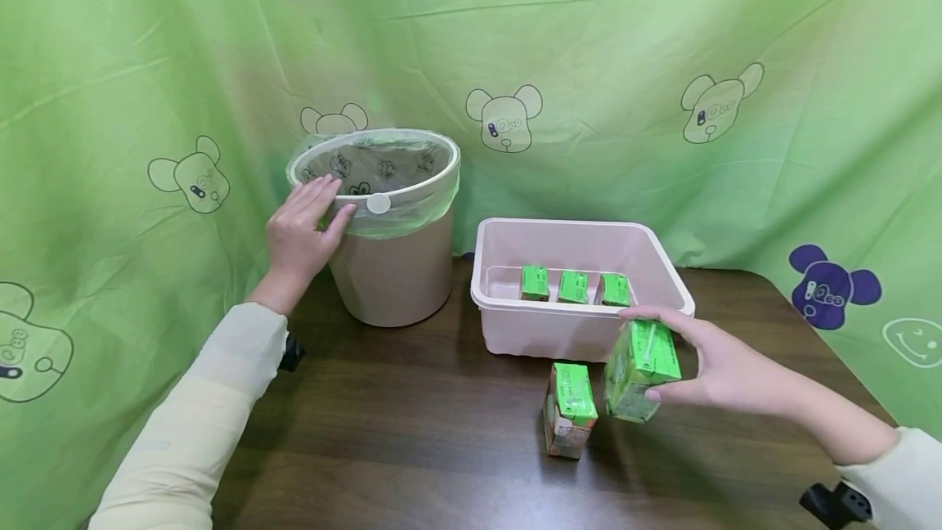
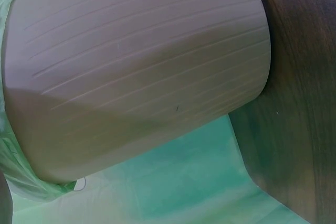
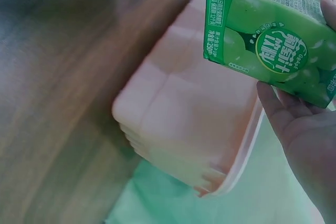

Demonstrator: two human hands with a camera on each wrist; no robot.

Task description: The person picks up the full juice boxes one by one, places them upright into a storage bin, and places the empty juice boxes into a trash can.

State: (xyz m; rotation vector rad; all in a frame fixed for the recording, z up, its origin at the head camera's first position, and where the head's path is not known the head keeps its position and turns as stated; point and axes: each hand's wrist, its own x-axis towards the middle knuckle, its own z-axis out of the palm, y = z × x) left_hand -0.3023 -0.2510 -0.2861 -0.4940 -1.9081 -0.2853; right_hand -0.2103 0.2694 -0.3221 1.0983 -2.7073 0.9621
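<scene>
My right hand (image 1: 724,366) pinches a green grape juice box (image 1: 639,370) between thumb and fingers, in front of the pink bin's right corner. Its printed side shows large in the right wrist view, where the juice box (image 3: 273,43) is gripped along its edges by the right hand (image 3: 310,140). A second juice box (image 1: 570,411), with a green top and reddish-brown sides, stands upright on the table just left of it. My left hand (image 1: 305,227) rests on the near left rim of a lined trash can (image 1: 397,268), fingers fairly straight over the edge.
A pink rectangular bin (image 1: 533,330) stands behind the boxes, with three green-topped juice boxes (image 1: 572,286) in a row inside. The dark wooden table (image 1: 383,432) ends against a green printed curtain (image 1: 589,39) at the back and sides. A plastic liner (image 1: 390,225) folds over the can's rim.
</scene>
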